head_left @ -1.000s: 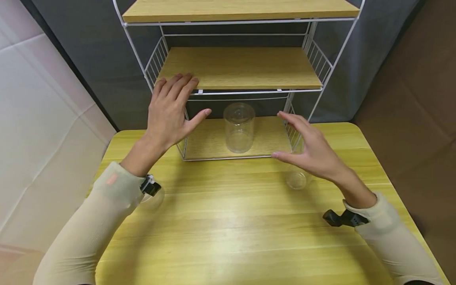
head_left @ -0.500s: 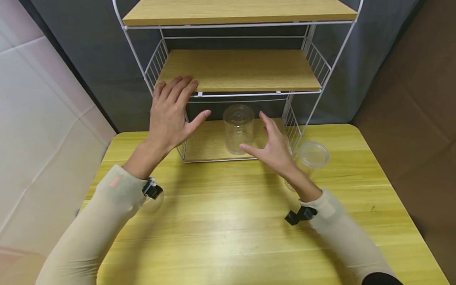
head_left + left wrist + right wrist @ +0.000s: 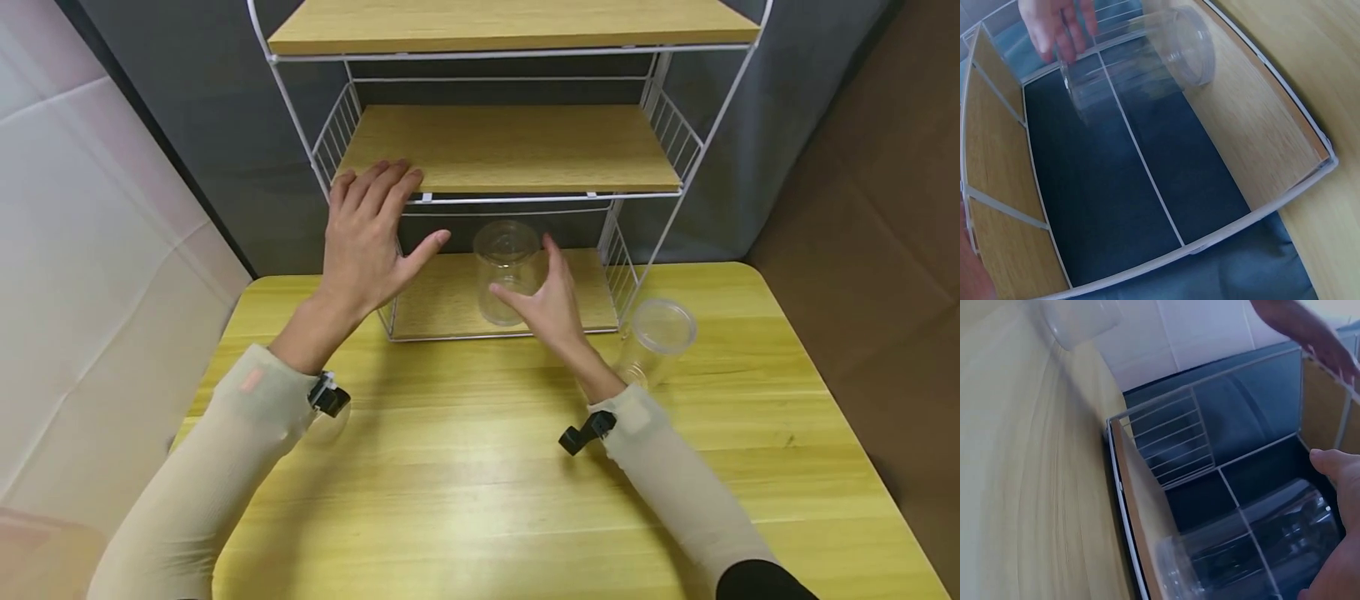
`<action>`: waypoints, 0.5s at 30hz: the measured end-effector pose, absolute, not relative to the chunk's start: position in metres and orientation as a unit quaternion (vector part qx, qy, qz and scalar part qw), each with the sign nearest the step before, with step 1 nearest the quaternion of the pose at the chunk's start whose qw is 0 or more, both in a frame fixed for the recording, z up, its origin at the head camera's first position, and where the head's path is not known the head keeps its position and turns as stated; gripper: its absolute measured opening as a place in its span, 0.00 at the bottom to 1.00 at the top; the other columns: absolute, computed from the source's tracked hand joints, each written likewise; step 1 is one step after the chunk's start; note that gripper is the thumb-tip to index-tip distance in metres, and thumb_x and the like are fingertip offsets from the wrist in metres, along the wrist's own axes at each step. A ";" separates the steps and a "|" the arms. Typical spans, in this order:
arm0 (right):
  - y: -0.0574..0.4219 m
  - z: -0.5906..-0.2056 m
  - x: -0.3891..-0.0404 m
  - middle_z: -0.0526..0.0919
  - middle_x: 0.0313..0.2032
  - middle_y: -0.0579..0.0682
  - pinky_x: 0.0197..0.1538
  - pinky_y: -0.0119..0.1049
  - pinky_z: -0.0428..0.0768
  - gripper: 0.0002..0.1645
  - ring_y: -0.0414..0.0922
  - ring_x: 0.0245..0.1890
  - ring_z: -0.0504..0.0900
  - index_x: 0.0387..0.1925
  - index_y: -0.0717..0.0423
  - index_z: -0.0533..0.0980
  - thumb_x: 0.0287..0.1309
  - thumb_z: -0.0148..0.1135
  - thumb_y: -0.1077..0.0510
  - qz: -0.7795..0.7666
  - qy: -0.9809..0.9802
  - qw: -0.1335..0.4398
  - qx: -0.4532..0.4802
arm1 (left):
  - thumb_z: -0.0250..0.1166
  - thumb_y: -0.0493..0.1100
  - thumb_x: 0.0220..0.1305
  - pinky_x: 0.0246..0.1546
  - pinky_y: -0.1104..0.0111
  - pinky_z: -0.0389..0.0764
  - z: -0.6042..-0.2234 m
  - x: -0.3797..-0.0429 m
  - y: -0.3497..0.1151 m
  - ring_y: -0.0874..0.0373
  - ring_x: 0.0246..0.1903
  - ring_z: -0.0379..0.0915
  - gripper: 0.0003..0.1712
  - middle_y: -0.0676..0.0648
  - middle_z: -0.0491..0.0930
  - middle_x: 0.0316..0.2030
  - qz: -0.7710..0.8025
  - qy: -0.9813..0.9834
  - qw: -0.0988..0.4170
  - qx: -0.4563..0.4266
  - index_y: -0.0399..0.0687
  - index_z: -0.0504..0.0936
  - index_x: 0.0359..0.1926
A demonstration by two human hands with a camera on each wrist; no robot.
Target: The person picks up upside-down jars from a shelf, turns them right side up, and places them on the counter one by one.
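Note:
A clear plastic jar [image 3: 495, 271] stands upright on the bottom board [image 3: 431, 292] of a white wire rack. My right hand [image 3: 555, 308] is at the jar's right front, thumb and fingers spread apart near its upper part; whether they touch it cannot be told. In the right wrist view the thumb side of that hand [image 3: 1342, 519] is next to one end of the jar [image 3: 1260, 540]. My left hand [image 3: 367, 237] rests at the left front edge of the middle board [image 3: 517, 146], its fingers extended and thumb held out.
A second clear jar [image 3: 663, 329] stands on the wooden table [image 3: 465, 475] right of the rack, partly behind my right forearm. Another clear container [image 3: 330, 427] is mostly hidden by my left wrist. The rack's top board [image 3: 510, 23] and wire sides [image 3: 621, 258] surround the reach.
My right hand has moved left and slightly forward from the rack's right corner to the jar, uncovering the second jar. My left hand has stayed on the middle board.

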State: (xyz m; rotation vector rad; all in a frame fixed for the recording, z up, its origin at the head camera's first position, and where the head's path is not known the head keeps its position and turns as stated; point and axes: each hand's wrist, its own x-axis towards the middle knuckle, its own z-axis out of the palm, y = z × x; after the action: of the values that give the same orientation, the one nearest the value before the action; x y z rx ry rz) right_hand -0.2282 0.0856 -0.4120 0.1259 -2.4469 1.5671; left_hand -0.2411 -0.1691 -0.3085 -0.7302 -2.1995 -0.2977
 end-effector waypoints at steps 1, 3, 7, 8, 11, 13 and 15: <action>0.084 -0.414 -0.231 0.58 0.81 0.61 0.79 0.58 0.59 0.72 0.59 0.79 0.60 0.84 0.56 0.50 0.49 0.84 0.42 0.543 -0.830 0.120 0.044 | 0.54 0.72 0.73 0.72 0.39 0.59 -0.308 -0.241 -0.169 0.38 0.71 0.67 0.45 0.37 0.76 0.69 -0.115 -0.867 0.391 -0.288 0.40 0.75 0.71; 0.082 -0.418 -0.236 0.60 0.80 0.61 0.79 0.56 0.60 0.72 0.59 0.79 0.62 0.84 0.58 0.51 0.48 0.85 0.44 0.559 -0.818 0.126 0.046 | 0.54 0.73 0.73 0.72 0.39 0.59 -0.308 -0.242 -0.168 0.38 0.72 0.66 0.46 0.37 0.75 0.70 -0.113 -0.868 0.389 -0.288 0.40 0.75 0.72; 0.077 -0.424 -0.244 0.63 0.79 0.60 0.78 0.53 0.63 0.73 0.56 0.77 0.65 0.83 0.58 0.52 0.46 0.87 0.46 0.575 -0.806 0.136 0.045 | 0.51 0.74 0.73 0.73 0.39 0.59 -0.308 -0.242 -0.168 0.38 0.72 0.66 0.47 0.37 0.75 0.70 -0.110 -0.869 0.388 -0.287 0.40 0.74 0.72; 0.076 -0.425 -0.245 0.64 0.79 0.60 0.78 0.53 0.63 0.73 0.56 0.77 0.65 0.83 0.58 0.52 0.46 0.87 0.46 0.575 -0.805 0.138 0.043 | 0.51 0.74 0.73 0.73 0.39 0.59 -0.308 -0.242 -0.168 0.38 0.72 0.66 0.47 0.37 0.75 0.70 -0.111 -0.869 0.388 -0.286 0.40 0.74 0.72; 0.073 -0.427 -0.250 0.64 0.78 0.59 0.79 0.51 0.63 0.73 0.55 0.77 0.66 0.83 0.58 0.52 0.46 0.87 0.46 0.576 -0.803 0.145 0.040 | 0.52 0.74 0.73 0.73 0.39 0.59 -0.309 -0.242 -0.168 0.38 0.72 0.66 0.47 0.37 0.75 0.70 -0.111 -0.870 0.388 -0.283 0.40 0.74 0.72; 0.072 -0.427 -0.252 0.65 0.78 0.60 0.79 0.50 0.63 0.72 0.55 0.77 0.66 0.83 0.59 0.52 0.46 0.87 0.47 0.579 -0.801 0.148 0.039 | 0.53 0.73 0.72 0.73 0.39 0.59 -0.309 -0.241 -0.168 0.38 0.72 0.66 0.46 0.37 0.75 0.70 -0.112 -0.870 0.388 -0.282 0.40 0.75 0.72; 0.070 -0.427 -0.254 0.66 0.77 0.60 0.79 0.49 0.63 0.72 0.56 0.76 0.67 0.83 0.60 0.52 0.46 0.87 0.48 0.581 -0.799 0.152 0.036 | 0.54 0.73 0.72 0.73 0.39 0.58 -0.309 -0.241 -0.168 0.38 0.72 0.66 0.46 0.37 0.75 0.70 -0.112 -0.871 0.388 -0.281 0.40 0.75 0.72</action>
State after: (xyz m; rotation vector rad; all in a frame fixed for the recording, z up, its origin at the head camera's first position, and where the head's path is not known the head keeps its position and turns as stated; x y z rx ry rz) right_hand -0.2543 0.0704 -0.4270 0.1034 -2.2914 1.6683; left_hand -0.2409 -0.1683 -0.3086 -0.7141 -2.2156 -0.2860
